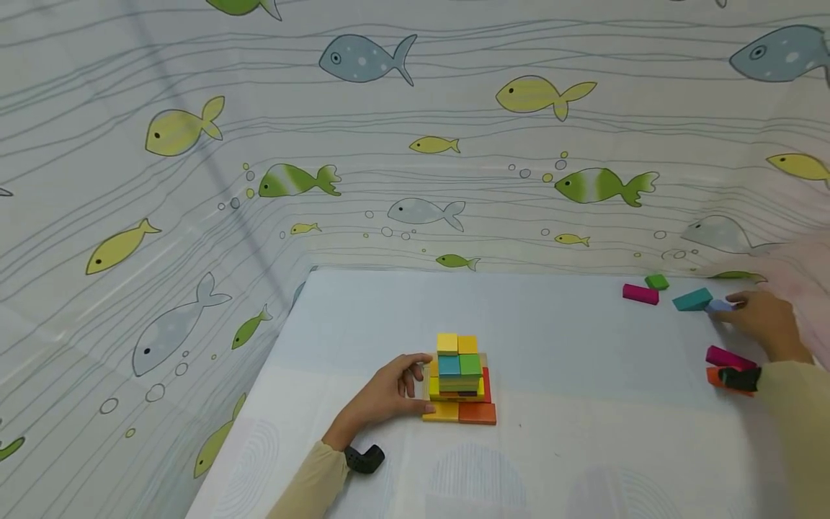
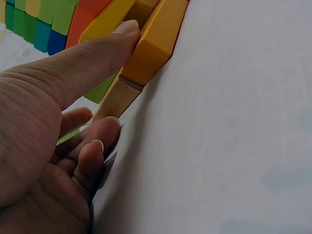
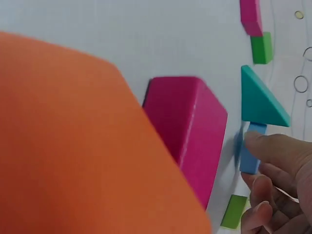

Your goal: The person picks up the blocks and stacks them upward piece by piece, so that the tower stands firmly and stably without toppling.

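Note:
My left hand (image 1: 387,389) rests against the left side of a layered stack of coloured wooden blocks (image 1: 470,365). In the left wrist view its thumb (image 2: 92,61) lies straight along the stack beside a yellow-orange block (image 2: 155,46); the other fingers are loosely bent below. At the far right, my right hand (image 1: 768,321) pinches a blue block (image 3: 249,158) between thumb and fingers. That block stands beside a teal triangular block (image 3: 261,102). Whether the blue block touches the table is unclear.
A magenta block (image 1: 640,294) and a green block (image 1: 657,282) lie near the back edge. Another magenta block (image 1: 730,357) and an orange block (image 1: 713,377) lie by the right wrist. In the right wrist view, a lime-green block (image 3: 234,212) is near the hand. Fish-patterned sheets (image 1: 493,166) surround the table.

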Tool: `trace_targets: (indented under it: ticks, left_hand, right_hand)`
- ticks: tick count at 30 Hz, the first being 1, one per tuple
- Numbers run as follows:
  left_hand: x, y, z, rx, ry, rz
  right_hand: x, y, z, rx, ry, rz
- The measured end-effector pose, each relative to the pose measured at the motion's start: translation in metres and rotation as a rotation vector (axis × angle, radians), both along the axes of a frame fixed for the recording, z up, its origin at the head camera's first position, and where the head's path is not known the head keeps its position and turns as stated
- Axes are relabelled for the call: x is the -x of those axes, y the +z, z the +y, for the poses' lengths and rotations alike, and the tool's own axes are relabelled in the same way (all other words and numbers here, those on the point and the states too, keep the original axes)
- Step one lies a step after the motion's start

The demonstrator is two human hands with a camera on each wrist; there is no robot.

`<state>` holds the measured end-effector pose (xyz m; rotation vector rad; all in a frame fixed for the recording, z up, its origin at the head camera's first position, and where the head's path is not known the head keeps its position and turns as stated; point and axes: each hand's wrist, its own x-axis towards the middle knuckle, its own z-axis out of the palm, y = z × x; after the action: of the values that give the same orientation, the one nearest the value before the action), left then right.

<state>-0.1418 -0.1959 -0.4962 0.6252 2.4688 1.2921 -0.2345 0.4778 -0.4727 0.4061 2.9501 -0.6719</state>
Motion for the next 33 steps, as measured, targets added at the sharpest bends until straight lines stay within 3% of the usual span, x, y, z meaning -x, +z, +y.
trace_targets:
  ticks: [9, 18, 33]
  left_hand:
    - [0.001, -0.002, 0.0, 0.007, 0.0, -0.01]
    - [0.001, 0.0, -0.001, 0.005, -0.012, 0.001]
    - [0.001, -0.002, -0.001, 0.012, -0.01, 0.009]
  right_hand:
    - [-0.017, 0.014, -0.021, 0.084, -0.061, 0.095]
    - [-0.027, 0.031, -0.054, 0.079, 0.017, 0.19]
    - [-0.04, 0.067, -0.159, 0.208, 0.237, 0.297]
